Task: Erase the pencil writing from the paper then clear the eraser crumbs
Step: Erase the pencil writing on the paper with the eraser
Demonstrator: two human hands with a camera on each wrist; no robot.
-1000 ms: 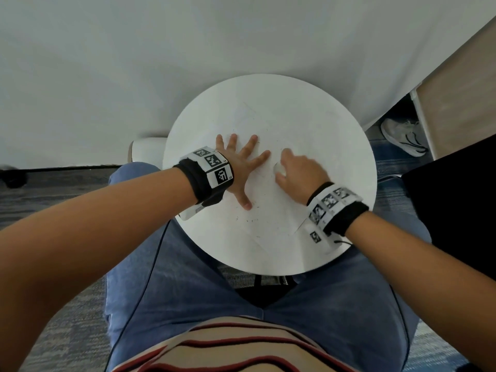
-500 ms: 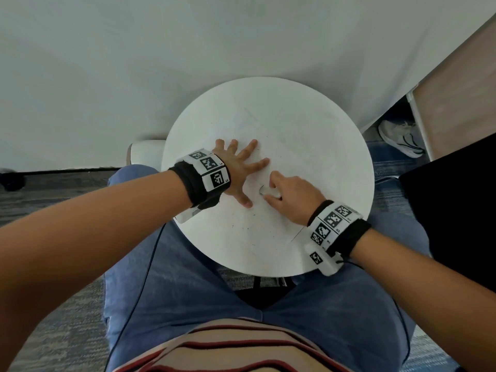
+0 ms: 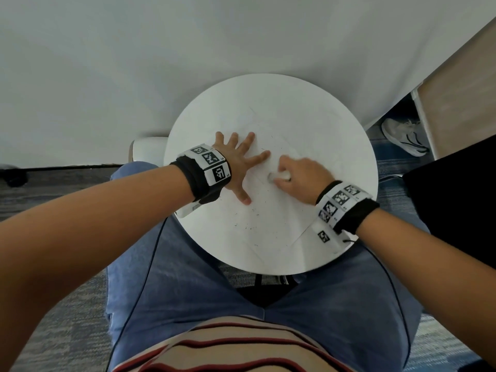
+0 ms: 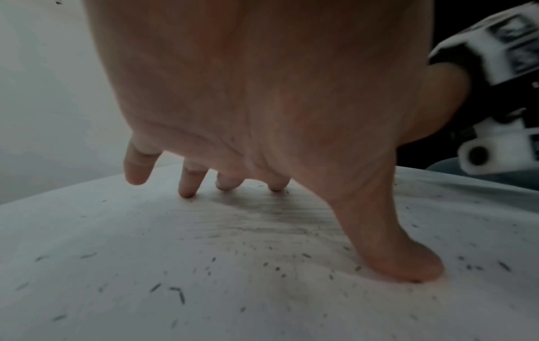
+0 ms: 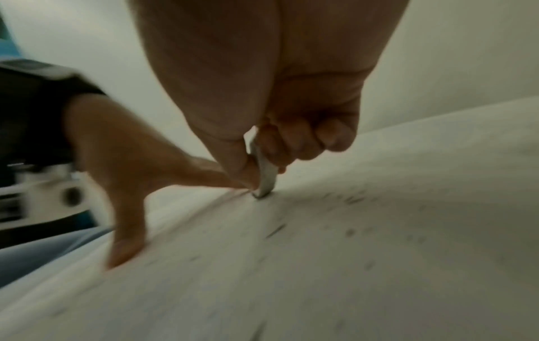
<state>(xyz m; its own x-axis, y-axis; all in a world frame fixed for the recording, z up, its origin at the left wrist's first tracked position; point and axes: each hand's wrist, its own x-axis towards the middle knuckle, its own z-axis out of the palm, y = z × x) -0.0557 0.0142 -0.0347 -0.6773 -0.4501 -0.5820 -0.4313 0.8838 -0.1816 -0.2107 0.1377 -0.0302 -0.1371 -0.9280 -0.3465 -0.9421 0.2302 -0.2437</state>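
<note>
Paper (image 3: 271, 210) is spread over the middle of the round white table (image 3: 335, 124), reaching toward its near edge, and is pinned by the left hand (image 3: 237, 163), whose fingers are splayed wide and straight. From the head view only the back of this hand is seen; the left wrist view shows that the thumb and fingertips (image 4: 186, 189) are pressed on the sheet while the palm is arched clear of it. A grey smear of pencil writing (image 4: 277, 214) under that palm is shown in the left wrist view alone. The eraser (image 3: 279, 176) is pinched by the right hand (image 3: 300, 174), just beside the left index finger, near the table's centre. In the head view it appears as a small white lump; the blurred right wrist view shows it as a thin slab (image 5: 264, 173) held on edge between thumb and curled fingers, its lower tip touching the sheet. Eraser crumbs (image 3: 249, 222) are scattered as dark flecks toward the near edge, far more plainly in the left wrist view (image 4: 175, 293).
</note>
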